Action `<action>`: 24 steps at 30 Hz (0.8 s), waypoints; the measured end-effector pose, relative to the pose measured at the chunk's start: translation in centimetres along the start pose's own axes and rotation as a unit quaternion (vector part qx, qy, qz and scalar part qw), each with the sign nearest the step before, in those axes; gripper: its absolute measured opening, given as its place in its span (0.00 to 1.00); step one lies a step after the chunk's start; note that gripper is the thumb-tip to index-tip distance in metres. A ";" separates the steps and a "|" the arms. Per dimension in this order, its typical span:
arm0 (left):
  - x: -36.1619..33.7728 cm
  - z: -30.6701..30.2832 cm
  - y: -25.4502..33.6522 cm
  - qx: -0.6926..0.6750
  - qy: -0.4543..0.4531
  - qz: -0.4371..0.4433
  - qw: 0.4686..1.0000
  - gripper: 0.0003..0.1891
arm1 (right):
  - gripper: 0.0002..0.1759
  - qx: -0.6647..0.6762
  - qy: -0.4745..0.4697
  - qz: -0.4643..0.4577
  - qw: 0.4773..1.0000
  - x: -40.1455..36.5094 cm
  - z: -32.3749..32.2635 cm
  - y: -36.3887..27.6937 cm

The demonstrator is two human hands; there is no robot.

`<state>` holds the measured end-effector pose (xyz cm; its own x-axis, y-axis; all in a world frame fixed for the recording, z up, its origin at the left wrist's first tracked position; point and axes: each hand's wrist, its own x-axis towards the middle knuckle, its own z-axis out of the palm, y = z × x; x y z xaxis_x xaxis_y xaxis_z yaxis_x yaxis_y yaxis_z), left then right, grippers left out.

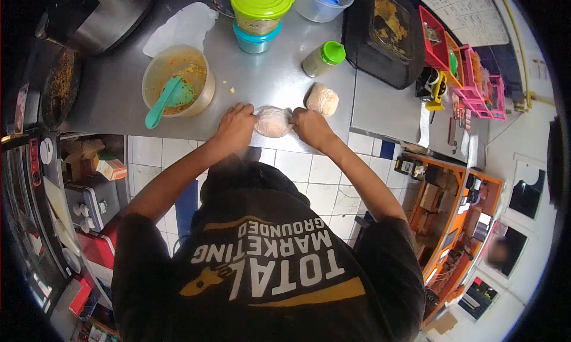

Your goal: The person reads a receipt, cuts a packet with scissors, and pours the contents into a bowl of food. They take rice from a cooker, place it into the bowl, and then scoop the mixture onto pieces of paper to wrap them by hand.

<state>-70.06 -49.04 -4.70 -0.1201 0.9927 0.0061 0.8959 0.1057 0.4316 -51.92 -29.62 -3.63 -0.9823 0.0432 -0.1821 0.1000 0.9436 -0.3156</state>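
Observation:
A pale, rounded lump of food in clear plastic wrap (273,123) lies at the front edge of the steel counter. My left hand (237,125) is closed on one end of the wrap, and my right hand (310,128) pinches the opposite end. Just beyond my right hand sits a second wrapped lump (322,100), apart from the first. To the left of my left hand is a plastic tub (205,95) smeared with orange food bits. A turquoise spatula (163,101) leans inside it, its handle over the rim.
Behind are a lime-lidded container (260,3) stacked on a blue-lidded one (256,41), a green-capped jar (324,59), a clear bowl (321,6) and a white sheet (184,30). A black tray (380,56) stands right; a large pot (113,21) is far left.

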 end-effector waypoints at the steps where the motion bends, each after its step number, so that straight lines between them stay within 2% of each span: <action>1: 1.5 -0.8 0.3 0.000 0.001 0.002 1.000 0.16 | 0.13 0.009 -0.024 0.049 0.998 0.9 0.0 0.3; 2: 3.4 -2.2 0.8 -0.041 -0.124 -0.116 0.985 0.19 | 0.14 0.019 -0.047 0.096 0.994 1.7 0.1 0.4; 3: 4.6 -3.0 0.9 -0.080 -0.244 -0.231 0.938 0.22 | 0.14 0.020 -0.046 0.097 0.994 2.5 0.2 0.1; 4: 5.1 -2.7 0.3 -0.078 -0.244 -0.231 0.938 0.22 | 0.13 0.024 -0.033 0.182 0.983 3.3 0.2 -0.1; 5: 5.6 -2.0 -0.2 -0.084 -0.208 -0.253 0.941 0.21 | 0.13 0.027 -0.019 0.265 0.964 3.9 0.1 0.0; 7: 5.8 0.0 -0.8 -0.090 -0.168 -0.272 0.943 0.21 | 0.14 0.038 0.015 0.274 0.961 3.6 2.1 1.6; 9: 5.2 1.6 -1.2 -0.073 -0.138 -0.197 0.968 0.17 | 0.20 0.187 -0.014 0.186 0.964 2.6 2.0 2.0; 10: 4.5 1.1 -1.1 -0.071 -0.137 -0.195 0.969 0.17 | 0.17 0.213 -0.003 0.199 0.957 2.1 2.4 1.8; 11: 3.4 0.4 -0.9 -0.126 -0.103 -0.162 0.973 0.16 | 0.17 0.213 0.001 0.201 0.956 1.4 2.3 1.2; 12: 2.5 -0.2 -0.7 -0.180 -0.071 -0.127 0.973 0.14 | 0.13 0.338 0.023 0.210 0.917 0.6 2.3 0.6; 13: 1.9 -0.2 -0.8 -0.179 -0.071 -0.123 0.974 0.14 | 0.09 0.457 0.045 0.213 0.862 -0.2 2.2 0.2; 14: 1.3 0.0 -0.9 -0.259 -0.070 -0.115 0.956 0.13 | 0.06 0.514 0.065 0.171 0.838 -0.7 2.6 0.0; 15: 0.5 0.4 -0.8 -0.338 -0.070 -0.107 0.932 0.12 | 0.06 0.516 0.068 0.174 0.836 -1.2 2.9 0.0; 16: -0.2 -0.1 0.1 -0.338 -0.073 -0.106 0.932 0.12 | 0.05 0.562 0.055 0.177 0.806 -1.4 2.2 -0.6; 17: -0.8 -1.3 1.1 -0.454 -0.078 -0.118 0.879 0.14 | 0.04 0.607 0.042 0.178 0.774 -1.5 1.6 -0.9; 18: -1.2 -2.0 1.8 -0.563 -0.083 -0.129 0.812 0.16 | 0.04 0.608 0.045 0.178 0.773 -1.6 1.4 -1.0; 19: -1.6 -2.0 1.8 -0.562 -0.085 -0.129 0.813 0.16 | 0.04 0.662 0.034 0.158 0.732 -1.8 1.2 -1.2; 20: -1.9 -2.0 1.8 -0.594 -0.108 -0.114 0.789 0.18 | 0.04 0.712 0.023 0.138 0.688 -2.0 1.0 -1.5; 21: -2.1 -2.0 1.7 -0.624 -0.129 -0.098 0.764 0.20 | 0.04 0.712 0.025 0.137 0.688 -2.0 1.1 -2.2; 22: -2.4 -2.0 1.9 -0.622 -0.129 -0.097 0.766 0.20 | 0.06 0.810 0.071 0.120 0.570 -1.9 1.0 -3.8; 23: -2.8 -2.0 2.2 -0.665 -0.100 -0.103 0.733 0.22 | 0.07 0.887 0.114 0.099 0.437 -1.7 1.1 -5.2; 24: -3.1 -2.1 2.4 -0.704 -0.069 -0.108 0.698 0.23 | 0.09 0.882 0.163 0.120 0.426 -1.3 1.7 -6.2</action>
<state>-68.40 -52.00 -1.81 -0.0572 0.9686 -0.2419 -0.4579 0.1899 0.8685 -50.98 -36.08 -2.99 -0.8519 0.3830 -0.3572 -0.1148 -0.8021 -0.5861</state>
